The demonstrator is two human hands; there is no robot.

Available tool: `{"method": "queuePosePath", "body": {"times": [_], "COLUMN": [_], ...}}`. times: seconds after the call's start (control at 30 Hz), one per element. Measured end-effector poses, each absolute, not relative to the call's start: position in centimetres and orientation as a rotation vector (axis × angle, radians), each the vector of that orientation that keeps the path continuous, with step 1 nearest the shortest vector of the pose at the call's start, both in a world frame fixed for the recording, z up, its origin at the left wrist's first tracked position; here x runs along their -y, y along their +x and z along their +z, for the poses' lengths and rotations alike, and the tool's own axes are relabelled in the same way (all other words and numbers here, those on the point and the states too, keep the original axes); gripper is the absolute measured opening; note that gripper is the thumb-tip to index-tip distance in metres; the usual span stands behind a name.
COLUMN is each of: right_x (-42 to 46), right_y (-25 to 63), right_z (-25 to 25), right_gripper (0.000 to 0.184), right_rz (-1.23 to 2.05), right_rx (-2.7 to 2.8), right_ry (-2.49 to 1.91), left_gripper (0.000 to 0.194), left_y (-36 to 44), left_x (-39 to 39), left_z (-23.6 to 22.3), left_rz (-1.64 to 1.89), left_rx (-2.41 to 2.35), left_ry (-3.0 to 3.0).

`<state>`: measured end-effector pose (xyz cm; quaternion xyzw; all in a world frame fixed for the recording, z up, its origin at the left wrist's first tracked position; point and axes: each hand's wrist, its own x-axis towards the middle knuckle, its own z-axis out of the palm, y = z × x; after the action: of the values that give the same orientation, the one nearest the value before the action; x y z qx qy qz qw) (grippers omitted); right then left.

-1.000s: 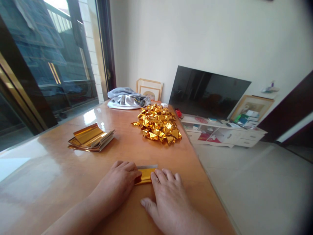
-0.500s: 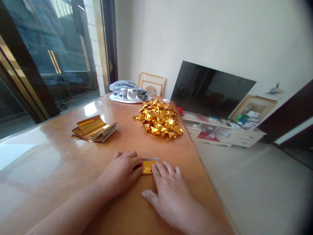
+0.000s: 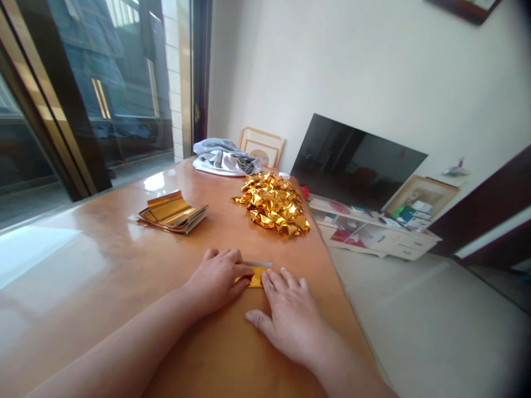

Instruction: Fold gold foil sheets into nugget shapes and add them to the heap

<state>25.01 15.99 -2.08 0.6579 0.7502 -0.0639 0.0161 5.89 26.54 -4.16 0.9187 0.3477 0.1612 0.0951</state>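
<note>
Gold foil between flat left hand and splayed right hand, table edge near

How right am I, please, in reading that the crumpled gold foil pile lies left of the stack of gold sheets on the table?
The side is wrong: the crumpled gold foil pile lies right of the stack of gold sheets on the table, as the head view shows.

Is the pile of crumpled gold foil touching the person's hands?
No, the pile of crumpled gold foil lies farther up the wooden table, apart from the left hand and the right hand.
</note>
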Motion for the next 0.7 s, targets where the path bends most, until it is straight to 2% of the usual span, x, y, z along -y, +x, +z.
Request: {"method": "queuePosePath", "body": {"times": [0.5,0.7], "right_x": [-15.6,-15.0], "right_y": [25.9,26.3], "right_z": [-0.7,0.3], "right_gripper": [0.094,0.091], "right_rz": [-0.232,-0.076], "right_rx": [-2.195,-2.141], "right_ry": [1.975,2.072], "left_gripper": [0.025,0.024], "left_y": [6.2,6.3], "left_x": [-26.6,-26.5], "left_z": [-4.8,-4.6], "left_rz": [0.538,0.533], "left_rx": [-1.067,-1.066], "left_ry": [2.724,2.72]}}
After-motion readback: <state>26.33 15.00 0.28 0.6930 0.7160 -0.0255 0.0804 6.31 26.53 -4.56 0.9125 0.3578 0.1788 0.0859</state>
